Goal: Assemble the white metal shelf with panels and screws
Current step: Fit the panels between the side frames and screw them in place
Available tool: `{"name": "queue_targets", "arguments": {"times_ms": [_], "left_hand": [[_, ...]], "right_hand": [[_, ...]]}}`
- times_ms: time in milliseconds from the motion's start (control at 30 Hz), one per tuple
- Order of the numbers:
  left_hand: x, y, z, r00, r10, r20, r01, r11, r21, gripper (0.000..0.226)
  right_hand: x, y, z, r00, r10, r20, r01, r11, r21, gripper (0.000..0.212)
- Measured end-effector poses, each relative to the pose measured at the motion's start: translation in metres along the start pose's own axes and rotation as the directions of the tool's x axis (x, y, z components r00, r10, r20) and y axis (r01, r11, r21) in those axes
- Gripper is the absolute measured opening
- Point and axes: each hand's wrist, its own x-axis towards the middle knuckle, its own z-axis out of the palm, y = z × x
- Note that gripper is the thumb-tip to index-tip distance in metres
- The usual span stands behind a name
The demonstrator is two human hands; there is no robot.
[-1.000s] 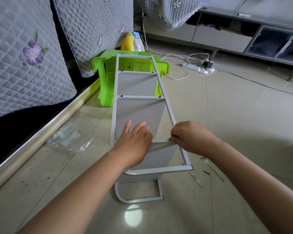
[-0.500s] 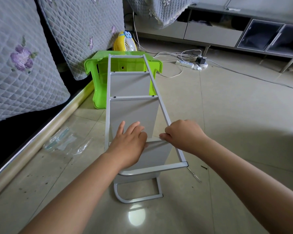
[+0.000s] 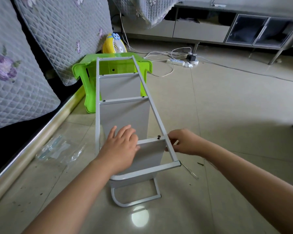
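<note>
Both bare forearms reach forward from the near edge toward the white shelf frame [image 3: 156,115]. The left hand [image 3: 120,149] lies palm down inside the frame, fingers straight and close together, pressing flat on the nearest panel's top edge. The right hand [image 3: 184,141] sits just outside the frame's right rail, level with the left, its fingers curled and its fingertips [image 3: 172,141] touching that rail. Both wrists are held fairly straight.

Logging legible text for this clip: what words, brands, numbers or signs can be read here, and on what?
None can be read.
Yellow fan: cartoon eyes only, no lettering visible.
Plastic bag on the floor: contents blurred, any print unreadable.
White shelf frame and green stool: no markings visible.
</note>
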Motion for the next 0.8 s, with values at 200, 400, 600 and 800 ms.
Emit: {"name": "queue_targets", "arguments": {"times_ms": [200,400,600,800], "left_hand": [[-0.001,-0.001,0.002,0.990,-0.023,0.140,0.026,0.999,-0.020,0.039],[-0.001,-0.004,0.005,0.997,-0.006,0.082,0.012,0.997,-0.075,0.036],[0.003,-0.009,0.012,0.984,0.112,-0.139,-0.120,0.992,-0.048,0.019],[-0.001,-0.009,0.011,0.986,0.140,-0.094,-0.141,0.990,0.001,0.033]], "right_hand": [[0.006,0.006,0.004,0.999,0.019,-0.046,-0.016,0.998,0.057,0.019],[0.008,0.005,0.002,0.999,0.017,-0.035,-0.016,0.999,0.040,0.020],[-0.003,-0.005,-0.028,0.973,-0.116,-0.202,0.115,0.993,-0.016,0.034],[0.001,-0.025,-0.016,0.957,-0.260,-0.126,0.230,0.950,-0.212,0.022]]}}
